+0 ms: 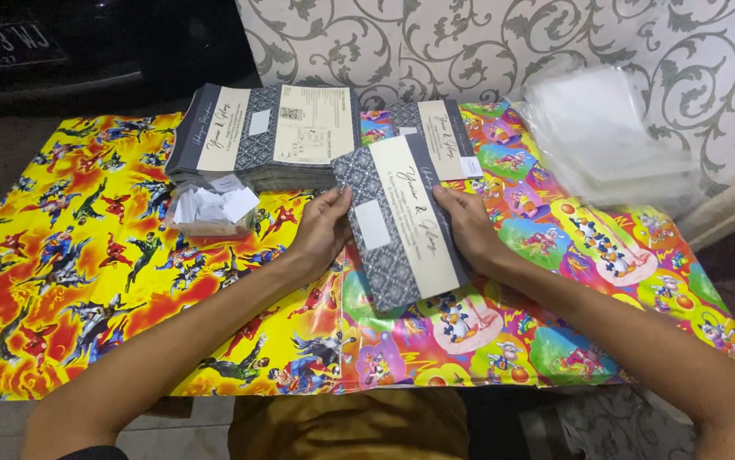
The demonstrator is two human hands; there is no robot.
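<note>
Head view: left hand (323,228) and right hand (468,223) grip one card (401,221) by its long edges, lifted above the desk (69,281); judged light, stiff (creasable), best held at the edges; stack (265,136) behind.

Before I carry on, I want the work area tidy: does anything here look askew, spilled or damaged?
Nothing is damaged. The small white slips lie in a loose, jumbled heap in front of the tall card stack, and the clear plastic sleeves are fanned unevenly at the far right. The card between the left hand and right hand sits tilted.
</note>
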